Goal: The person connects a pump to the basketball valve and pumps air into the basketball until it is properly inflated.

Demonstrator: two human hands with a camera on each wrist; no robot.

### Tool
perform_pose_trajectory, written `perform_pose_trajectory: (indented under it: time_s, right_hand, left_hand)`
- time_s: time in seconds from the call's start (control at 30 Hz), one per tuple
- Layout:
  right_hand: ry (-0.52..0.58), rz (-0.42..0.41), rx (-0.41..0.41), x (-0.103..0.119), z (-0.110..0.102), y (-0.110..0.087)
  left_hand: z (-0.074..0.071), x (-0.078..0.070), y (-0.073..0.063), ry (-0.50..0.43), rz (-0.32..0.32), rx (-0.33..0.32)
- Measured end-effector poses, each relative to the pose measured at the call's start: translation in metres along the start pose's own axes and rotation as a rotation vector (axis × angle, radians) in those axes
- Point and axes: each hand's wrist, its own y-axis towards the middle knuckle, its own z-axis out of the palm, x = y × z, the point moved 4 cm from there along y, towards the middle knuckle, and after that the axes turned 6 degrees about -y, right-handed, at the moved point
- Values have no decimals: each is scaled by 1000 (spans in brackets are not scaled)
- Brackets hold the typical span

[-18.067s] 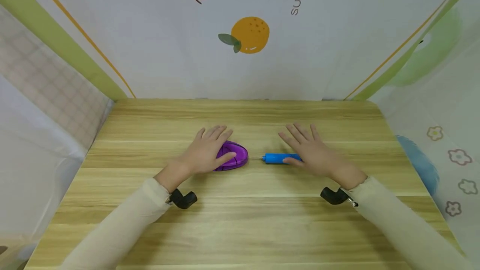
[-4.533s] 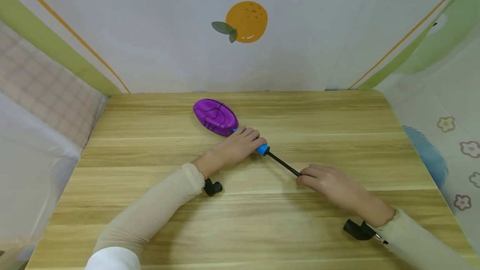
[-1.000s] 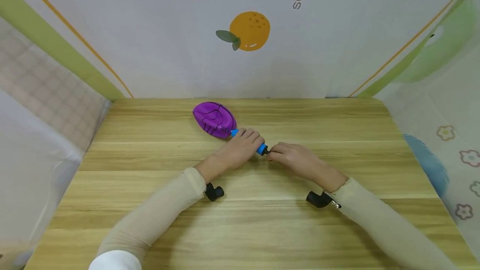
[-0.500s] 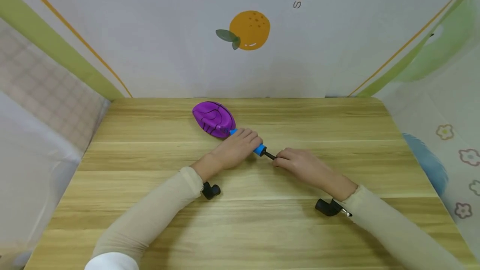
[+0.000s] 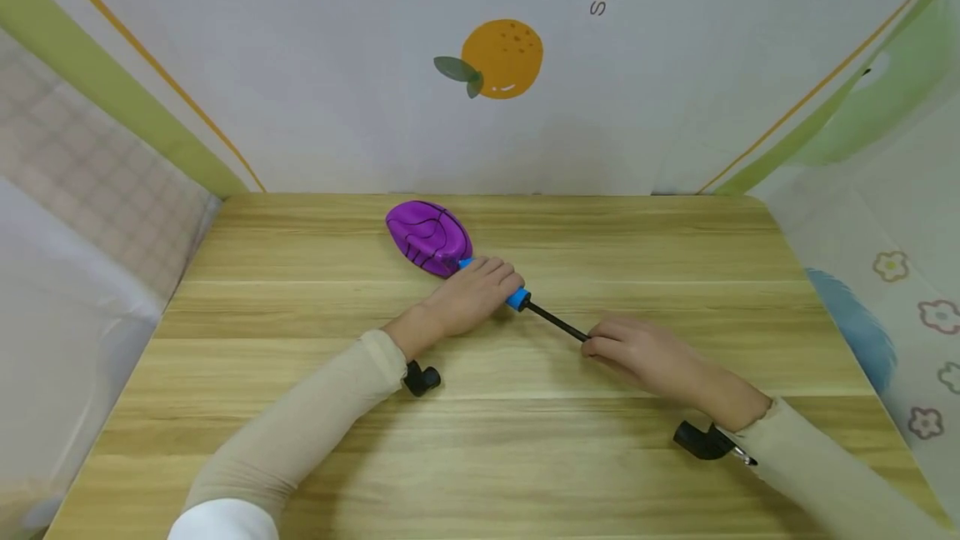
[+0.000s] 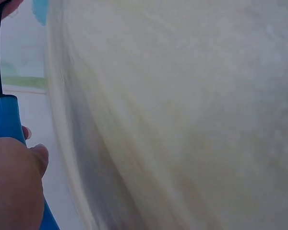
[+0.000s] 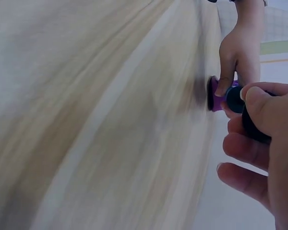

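A partly deflated purple ball [image 5: 426, 232] with black lines lies dented near the back of the table. Against its near right end sits a blue hand pump [image 5: 518, 298]; the join between them is too small to make out. My left hand [image 5: 468, 294] grips the pump's barrel, its fingers wrapped round the blue tube in the left wrist view. From the barrel a long stretch of black rod [image 5: 557, 322] shows. At the rod's far end, my right hand [image 5: 648, 357] holds the dark handle [image 7: 254, 122], mostly hidden by the fingers in the head view.
The wooden table [image 5: 480, 457] runs under both arms. Behind it hangs a white curtain [image 5: 337, 107] printed with an orange, and more cloth hangs at both sides. Black fittings [image 5: 703, 440] stick out at both wrists.
Earlier, both hands lay spread over the separate ball and pump; now the pump meets the ball. In the last second my right hand has drawn the rod out, rightward and nearer.
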Motion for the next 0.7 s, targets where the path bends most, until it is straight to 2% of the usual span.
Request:
perform_pose_trajectory:
  time_s: [0.27,0.4,0.53,0.7]
  right_hand:
    - [-26,-7,-31,2,-3,-7]
    - [-46,-9,-34,3,-2,-5]
    - [-58,-5,-1,3,2,-1]
    - [-68,25,63,0,8,9]
  left_hand:
    - [-1,-1,2,-14,-19,33]
    - [0,-4,4,36,-22,41]
    - [2,-8,6,83,-15,48]
    - [-2,-12,6,94,-30,39]
